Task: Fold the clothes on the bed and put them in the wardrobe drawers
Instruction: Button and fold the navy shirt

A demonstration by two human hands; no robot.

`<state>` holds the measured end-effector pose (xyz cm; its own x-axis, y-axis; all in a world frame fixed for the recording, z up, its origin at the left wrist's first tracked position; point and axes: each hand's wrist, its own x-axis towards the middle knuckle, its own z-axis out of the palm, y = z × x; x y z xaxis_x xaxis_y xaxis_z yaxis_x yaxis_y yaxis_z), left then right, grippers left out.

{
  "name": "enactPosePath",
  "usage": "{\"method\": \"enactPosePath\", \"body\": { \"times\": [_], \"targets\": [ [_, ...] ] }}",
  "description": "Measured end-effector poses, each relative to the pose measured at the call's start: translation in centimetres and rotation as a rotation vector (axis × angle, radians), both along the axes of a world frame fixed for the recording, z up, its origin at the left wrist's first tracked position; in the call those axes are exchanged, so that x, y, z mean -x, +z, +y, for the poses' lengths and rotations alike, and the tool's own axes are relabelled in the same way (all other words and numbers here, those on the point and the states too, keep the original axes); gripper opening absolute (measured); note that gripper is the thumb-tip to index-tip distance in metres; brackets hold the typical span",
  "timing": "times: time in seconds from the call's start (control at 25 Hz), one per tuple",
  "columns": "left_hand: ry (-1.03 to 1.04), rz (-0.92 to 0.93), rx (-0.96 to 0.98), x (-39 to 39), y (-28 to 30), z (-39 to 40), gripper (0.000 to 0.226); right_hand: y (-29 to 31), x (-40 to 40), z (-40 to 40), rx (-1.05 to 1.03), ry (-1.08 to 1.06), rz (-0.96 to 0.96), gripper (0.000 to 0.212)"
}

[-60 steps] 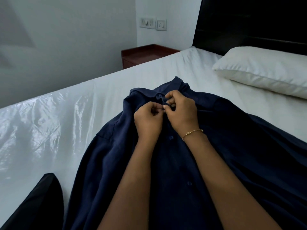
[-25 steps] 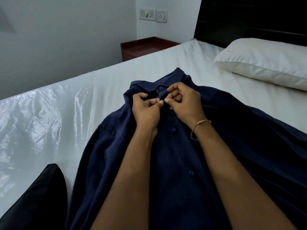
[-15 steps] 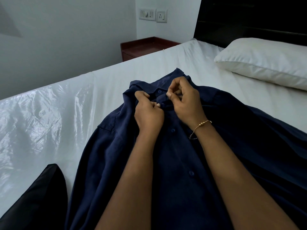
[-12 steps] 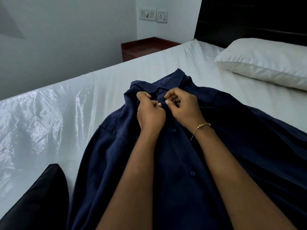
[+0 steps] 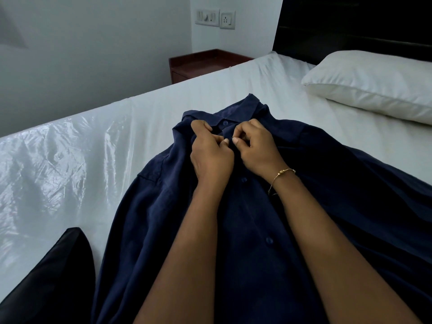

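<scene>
A: Shirt [image 5: 245, 230] status? Location first.

B: Navy shirt is laid front-up on the white bed [image 5: 163, 108], collar [image 5: 224, 113] pointed away, just beyond the fingertips. Placket runs back from the fingers between both forearms. Two buttons are seen on it below the hands, one more on the collar band just past the fingers.

A: Left hand [image 5: 210, 155]?

B: Fingers are curled, fabric of the upper placket is pinched between thumb and fingers. Thumb tip is nearly touching the right thumb.

A: Right hand [image 5: 257, 150]?

B: Fingers curled together, placket edge is pinched at the thumb and forefinger, directly right of the left fingertips. Whether a button is held in the pinch cannot be told; it is hidden. Gold bracelet [image 5: 281, 176] is worn on that wrist.

A: Surroundings?

B: Clear plastic sheet [image 5: 53, 164] is spread over the bed well left of the fingers. White pillow [image 5: 369, 83] is placed far right and beyond them, against a dark headboard [image 5: 350, 24]. Reddish bedside table [image 5: 205, 64] is seen beyond the fingertips, past the bed edge; wall switches [image 5: 215, 18] above it. Black object [image 5: 53, 281] is seen near left, behind the hands; it cannot be identified.
</scene>
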<state>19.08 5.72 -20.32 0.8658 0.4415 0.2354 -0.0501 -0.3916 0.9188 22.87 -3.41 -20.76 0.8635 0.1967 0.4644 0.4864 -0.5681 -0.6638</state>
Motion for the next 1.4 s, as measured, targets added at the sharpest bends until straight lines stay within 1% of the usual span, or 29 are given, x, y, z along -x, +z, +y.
{"method": "enactPosePath", "body": {
  "times": [0.08, 0.12, 0.16, 0.2, 0.24, 0.28, 0.36, 0.44, 0.52, 0.6, 0.68, 0.72, 0.8, 0.88, 0.92, 1.0, 1.04, 1.16, 1.24, 1.32, 1.4],
  "targets": [
    [0.023, -0.007, -0.101, 0.1, 0.1, -0.2, 0.024, 0.1, 0.1, 0.0, -0.062, 0.053, 0.025, 0.006],
    [0.019, -0.024, -0.098, -0.1, 0.1, -0.2, 0.02, 0.3, 0.0, 0.0, -0.107, 0.078, 0.024, 0.008],
    [0.005, -0.04, -0.056, -0.3, 0.0, -0.1, 0.019, 0.5, -0.1, -0.1, -0.144, 0.088, 0.014, 0.01],
    [-0.016, -0.051, -0.002, -0.6, -0.2, 0.0, 0.024, 0.6, -0.2, -0.2, -0.151, 0.082, -0.005, 0.01],
    [-0.04, -0.055, 0.044, -0.8, -0.5, 0.2, 0.031, 0.4, -0.3, -0.4, -0.111, 0.057, -0.033, 0.007],
    [-0.058, -0.057, 0.082, -1.0, -0.7, 0.2, 0.034, 0.1, -0.3, -0.4, -0.034, 0.015, -0.07, 0.006],
    [-0.081, -0.066, 0.084, -1.0, -1.0, 0.4, 0.031, -0.6, 0.5, -0.4, 0.152, -0.124, -0.159, 0.015],
    [-0.124, -0.051, -0.019, -0.9, -1.2, 0.6, 0.031, -1.1, 2.1, -0.8, 0.34, -0.252, -0.272, 0.017],
    [-0.184, -0.014, -0.13, -1.0, -1.5, 0.7, 0.036, -1.5, 3.7, -2.4, 0.538, -0.323, -0.35, 0.016],
    [-0.208, 0.01, -0.196, -1.0, -1.7, 0.6, 0.035, -2.1, 5.4, -4.7, 0.628, -0.325, -0.325, 0.024],
    [-0.199, 0.003, -0.286, -0.7, -1.7, 0.3, 0.036, -2.5, 6.4, -6.0, 0.582, -0.311, -0.264, 0.036],
    [-0.2, -0.014, -0.331, -0.5, -1.6, 0.1, 0.039, -2.4, 6.6, -6.1, 0.546, -0.299, -0.246, 0.036],
    [-0.182, -0.065, -0.442, 0.3, -1.2, -0.1, 0.038, -2.6, 6.6, -5.6, 0.512, -0.287, -0.264, 0.022],
    [-0.159, -0.085, -0.561, 1.6, -0.3, -0.1, 0.022, -2.5, 6.6, -5.3, 0.458, -0.298, -0.275, 0.012],
    [-0.181, -0.045, -0.607, 2.3, 0.3, 0.0, 0.016, -2.3, 6.7, -5.3, 0.412, -0.315, -0.268, 0.01],
    [-0.229, 0.101, -0.696, 4.1, 0.9, -0.2, 0.02, -2.0, 6.9, -5.1, 0.303, -0.343, -0.241, 0.01],
    [-0.237, 0.149, -0.719, 5.1, 0.8, -0.3, 0.022, -1.7, 7.0, -4.8, 0.265, -0.351, -0.223, 0.011],
    [-0.226, 0.164, -0.641, 7.4, 0.7, -0.6, 0.024, -0.7, 7.3, -4.4, 0.259, -0.385, -0.223, 0.01],
    [-0.268, 0.186, -0.69, 7.6, 0.9, -0.3, 0.022, 0.1, 7.3, -4.5, 0.212, -0.32, -0.153, 0.012],
    [-0.293, 0.197, -0.723, 7.3, 0.9, 0.1, 0.017, 0.9, 7.4, -4.9, 0.104, -0.205, -0.038, 0.011],
    [-0.275, 0.115, -0.683, 7.2, 0.9, -0.1, 0.011, 1.6, 7.9, -4.9, 0.043, -0.171, 0.007, 0.011]
  ]
}}
